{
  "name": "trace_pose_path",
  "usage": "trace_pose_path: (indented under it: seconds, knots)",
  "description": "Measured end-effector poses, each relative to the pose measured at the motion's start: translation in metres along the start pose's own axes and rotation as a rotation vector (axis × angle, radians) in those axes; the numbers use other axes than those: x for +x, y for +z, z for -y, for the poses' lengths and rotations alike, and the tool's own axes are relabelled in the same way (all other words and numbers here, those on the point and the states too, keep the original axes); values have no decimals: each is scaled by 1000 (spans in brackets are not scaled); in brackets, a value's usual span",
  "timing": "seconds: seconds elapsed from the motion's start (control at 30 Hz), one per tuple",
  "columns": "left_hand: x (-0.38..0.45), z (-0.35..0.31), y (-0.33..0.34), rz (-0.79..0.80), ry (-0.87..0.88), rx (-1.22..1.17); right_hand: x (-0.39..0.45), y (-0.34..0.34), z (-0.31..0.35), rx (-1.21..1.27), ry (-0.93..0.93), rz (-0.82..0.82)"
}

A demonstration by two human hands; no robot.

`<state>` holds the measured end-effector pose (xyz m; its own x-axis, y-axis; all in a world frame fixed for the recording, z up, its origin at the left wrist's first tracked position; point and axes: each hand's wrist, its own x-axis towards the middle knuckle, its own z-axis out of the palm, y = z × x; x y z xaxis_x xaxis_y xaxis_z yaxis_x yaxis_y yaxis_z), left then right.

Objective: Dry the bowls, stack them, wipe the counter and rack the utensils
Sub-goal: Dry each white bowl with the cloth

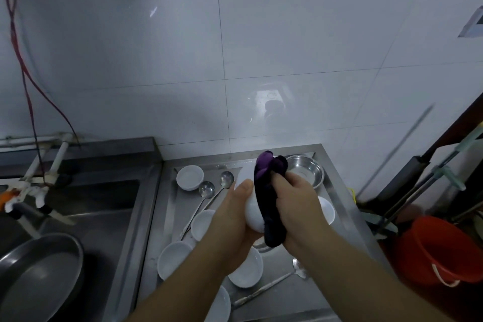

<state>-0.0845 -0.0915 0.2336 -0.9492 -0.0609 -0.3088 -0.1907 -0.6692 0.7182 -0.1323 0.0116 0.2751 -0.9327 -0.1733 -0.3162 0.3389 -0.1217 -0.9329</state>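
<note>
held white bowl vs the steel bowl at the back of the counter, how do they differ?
The held white bowl is glossy white; the steel bowl is bare metal. The white bowl is lifted and tipped on its side, gripped by the left hand, with the right hand pressing a dark cloth on it; the steel bowl sits upright, untouched. Both are round.

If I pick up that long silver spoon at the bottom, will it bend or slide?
The long-handled silver metal spoon looks rigid, so it probably won't bend. Its shiny surface on the steel counter suggests it may slide easily. Its rounded bowl could make it rock.
</note>
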Motion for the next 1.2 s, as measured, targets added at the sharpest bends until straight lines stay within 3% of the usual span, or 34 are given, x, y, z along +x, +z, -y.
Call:
trace_pose_path:
  seconds: [0.17, 0.23, 0.33, 0.43, 0.57, 0.67, 0.8, 1.0, 1.13, 1.2]
  knots:
    - [0, -9, -6, -34, 44, 75, 10, -17, 4, -897, -563, 268]
    - [-3, -10, -7, -45, 33, 80, 14, -21, 9, -1102, -620, 380]
    - [-5, -8, -8, -78, 23, 130, 11, -22, 18, -1198, -509, 457]
    - [-6, -4, -11, -39, 36, 162, 3, -22, 24, -992, -241, 444]
    - [-4, -6, -13, 41, 101, 157, -7, -22, 12, -120, 235, 314]
    - [2, -6, -8, -16, 166, 191, -3, -13, 5, 228, 304, 225]
    - [6, -3, -5, -56, 383, 521, 0, -2, 4, 194, 163, 115]
    - [5, -21, -18, 23, 410, 947, 6, -19, 11, 334, 257, 290]
    - [5, -26, -16, 48, 380, 1033, 3, -18, 3, 351, 226, 249]
    - [5, -25, -16, -1, 265, 842, 6, -21, -1, 400, 188, 230]
